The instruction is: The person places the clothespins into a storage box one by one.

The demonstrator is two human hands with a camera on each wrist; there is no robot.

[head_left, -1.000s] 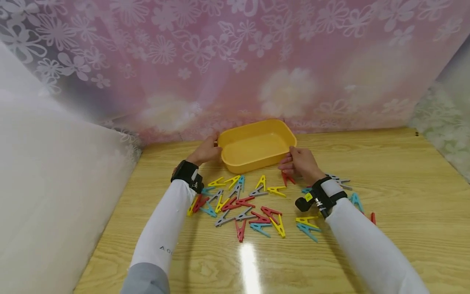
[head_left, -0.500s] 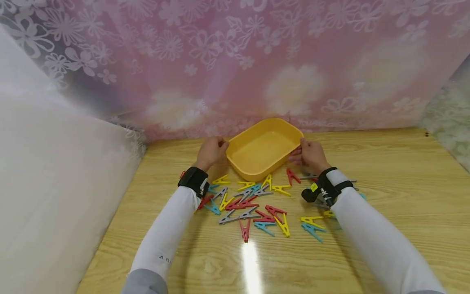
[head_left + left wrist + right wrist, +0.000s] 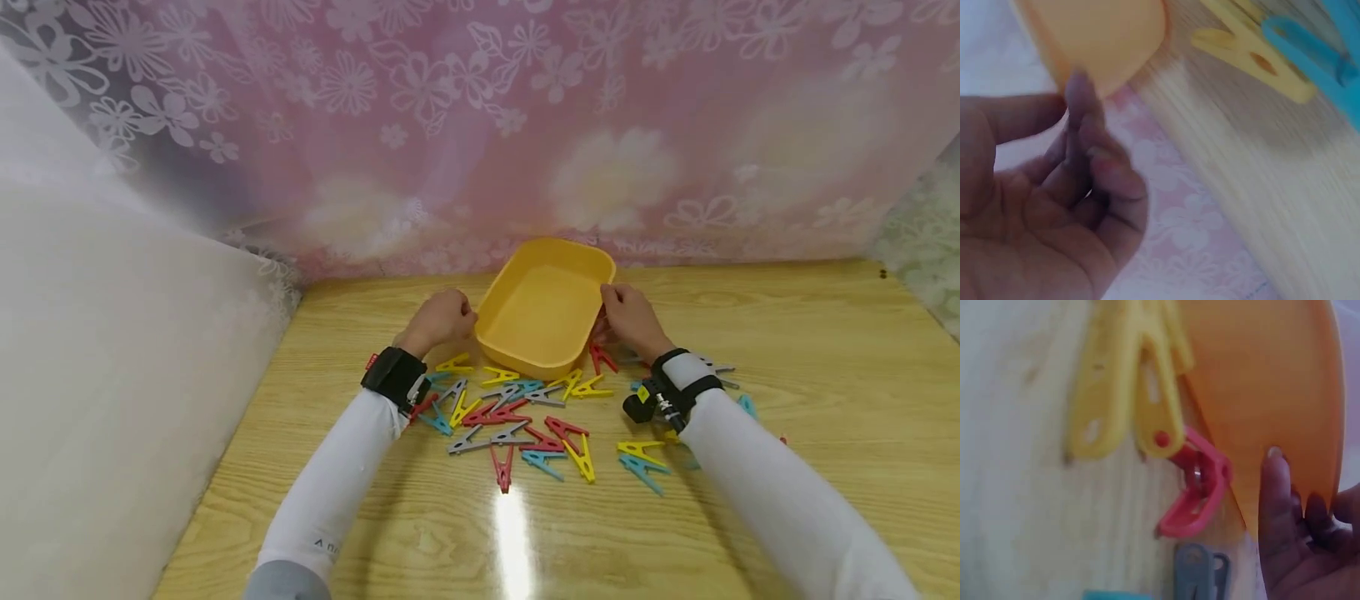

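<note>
A yellow plastic basin (image 3: 536,312) stands at the back of the table, turned at an angle, with nothing inside it. My left hand (image 3: 444,318) pinches its left edge between thumb and forefinger; in the left wrist view the other fingers of that hand (image 3: 1079,187) curl below. On the opposite side, my right hand (image 3: 628,315) grips the rim, its thumb on top and fingers against the outer wall (image 3: 1272,381). Clothes pegs in red, yellow, blue and grey lie scattered in front, among them a red peg (image 3: 602,358) close to the right fingers.
More pegs lie nearer, including a red one (image 3: 502,468) and a blue one (image 3: 641,472). The wooden table (image 3: 420,533) meets a pink floral cloth (image 3: 450,167) behind the basin. A white wall or sheet (image 3: 127,358) bounds the left side.
Both hands have turned the basin, its left end coming nearer and its right end going back. A few pegs by its front edge have shifted. My view has moved slightly.
</note>
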